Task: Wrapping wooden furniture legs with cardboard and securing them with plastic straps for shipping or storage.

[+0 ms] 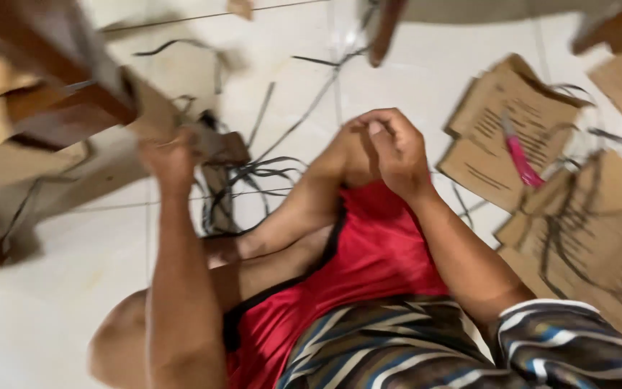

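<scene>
White tiled floor [52, 302], littered with flat brown cardboard sheets [505, 122]. Left hand [170, 158] apparently grips a blurred brown cardboard piece [210, 140]: light, bendable, best held by its edge. Right hand [394, 148] rests curled, empty.

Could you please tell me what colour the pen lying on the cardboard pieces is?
The pen is bright pink, seen best in the head view, on a flattened cardboard piece.

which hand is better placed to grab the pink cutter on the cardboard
Probably the right hand: it rests on the raised knee, on the same side as the pink cutter lying on the flat cardboard. The left hand is far across, already touching blurred cardboard pieces.
</scene>
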